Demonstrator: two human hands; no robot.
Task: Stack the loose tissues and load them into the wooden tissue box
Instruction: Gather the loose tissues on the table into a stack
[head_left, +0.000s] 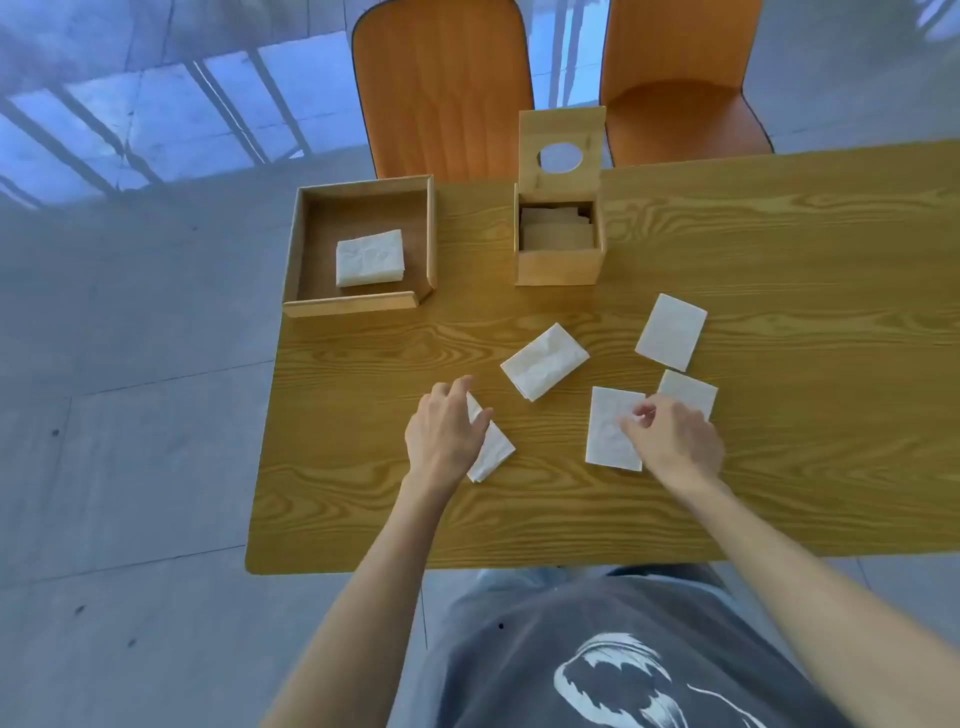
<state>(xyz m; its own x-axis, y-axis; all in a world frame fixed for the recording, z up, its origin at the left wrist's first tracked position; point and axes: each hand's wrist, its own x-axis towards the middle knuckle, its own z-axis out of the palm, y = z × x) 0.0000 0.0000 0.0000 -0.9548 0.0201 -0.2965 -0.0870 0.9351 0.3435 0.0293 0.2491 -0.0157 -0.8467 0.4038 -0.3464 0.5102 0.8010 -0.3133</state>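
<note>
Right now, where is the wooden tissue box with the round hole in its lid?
The wooden tissue box stands at the table's far edge, lid up, right of the open wooden tray, before two orange chairs.

A wood-grain desk (779, 493) with rounded corners fills the middle of the view, and an open, shallow wooden tray (306, 244) sits at its far left corner, one side of its rim partly cut away. Two orange chairs stand just beyond the far edge: the left chair (441, 88) shows its curved back, while the right chair (680, 104) shows its back and seat. Pale grey floor tiles (130, 389) surround the desk, crossed at the upper left by bright window light and barred shadows.
</note>
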